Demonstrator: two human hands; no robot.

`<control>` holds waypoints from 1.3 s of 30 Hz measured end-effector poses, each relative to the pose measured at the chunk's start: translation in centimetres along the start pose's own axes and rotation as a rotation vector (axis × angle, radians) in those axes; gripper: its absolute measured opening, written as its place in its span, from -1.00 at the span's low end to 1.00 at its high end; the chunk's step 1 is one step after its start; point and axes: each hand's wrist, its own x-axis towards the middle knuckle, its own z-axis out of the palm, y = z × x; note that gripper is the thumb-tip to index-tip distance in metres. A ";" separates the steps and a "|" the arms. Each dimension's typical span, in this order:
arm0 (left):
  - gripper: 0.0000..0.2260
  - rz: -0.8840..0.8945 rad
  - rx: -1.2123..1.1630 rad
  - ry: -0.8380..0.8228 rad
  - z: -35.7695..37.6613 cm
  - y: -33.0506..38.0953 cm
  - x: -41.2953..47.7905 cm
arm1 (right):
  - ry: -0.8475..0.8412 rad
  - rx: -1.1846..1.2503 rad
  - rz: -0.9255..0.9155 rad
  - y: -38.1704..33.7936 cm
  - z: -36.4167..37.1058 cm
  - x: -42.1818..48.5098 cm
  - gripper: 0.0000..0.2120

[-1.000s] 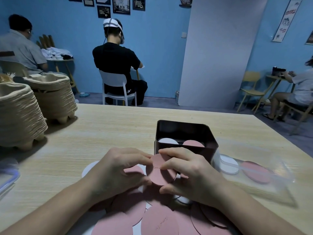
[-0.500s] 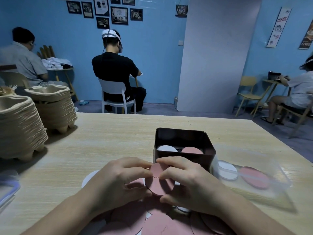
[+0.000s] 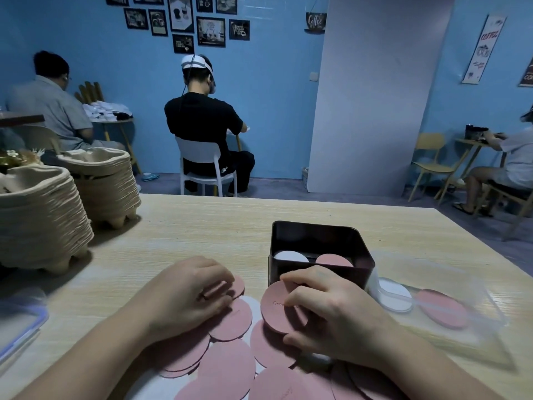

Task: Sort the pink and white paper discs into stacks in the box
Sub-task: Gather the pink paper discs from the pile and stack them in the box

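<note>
A dark square box (image 3: 320, 235) stands on the wooden table, with a white stack (image 3: 290, 256) on its left side and a pink stack (image 3: 334, 259) on its right. My right hand (image 3: 331, 316) pinches a small stack of pink discs (image 3: 277, 307), tilted, just in front of the box. My left hand (image 3: 187, 293) rests with curled fingers on pink discs (image 3: 235, 319) of the loose pile (image 3: 227, 362), one pink disc edge showing past its fingertips. White discs (image 3: 253, 304) peek from under the pink ones.
A clear plastic lid or tray (image 3: 450, 336) lies right of the box over a white disc (image 3: 395, 293) and a pink disc (image 3: 441, 307). Two tall stacks of pulp trays (image 3: 43, 217) stand at the left. A clear container corner (image 3: 17, 327) sits near left. People sit at other tables behind.
My hands have parted: the left one went left and down onto the pile, while the right one keeps the pink discs in front of the box. The camera tilted up slightly.
</note>
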 end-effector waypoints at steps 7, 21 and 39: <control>-0.50 -0.199 -0.058 -0.075 0.4 -0.8 0.0 | -0.040 -0.010 -0.010 -0.1 0.1 0.0 -0.61; -0.62 0.163 -0.227 0.260 -0.9 3.6 0.5 | -0.043 0.013 0.048 -0.4 -0.5 0.1 -0.53; -0.50 0.149 -0.324 0.244 1.0 4.6 0.4 | 0.134 0.105 0.026 -1.0 -1.0 0.4 -0.65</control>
